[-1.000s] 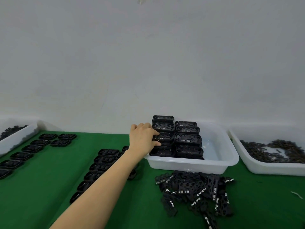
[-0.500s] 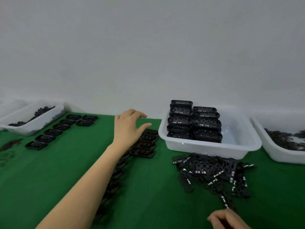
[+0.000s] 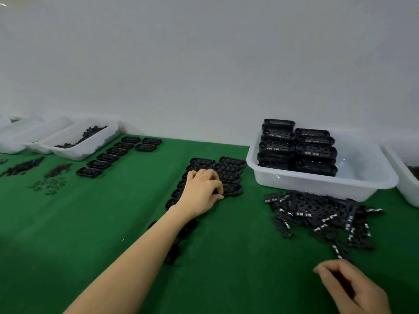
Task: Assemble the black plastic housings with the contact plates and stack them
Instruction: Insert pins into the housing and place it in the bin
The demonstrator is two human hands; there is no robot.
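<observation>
Head view: left hand point(image 3: 201, 189) pinches one housing point(image 3: 231, 189) left of the white tub point(image 3: 317, 184), ready to fill. Right hand point(image 3: 353, 288), below the tub, curls; I cannot tell if it holds anything.

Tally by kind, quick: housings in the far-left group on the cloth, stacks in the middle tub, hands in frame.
Housings, far-left group on the cloth: 8
Stacks in the middle tub: 2
Hands, left hand and right hand: 2
Total: 12

Housings point(image 3: 297, 147) stacked in tub point(image 3: 317, 185)
</observation>
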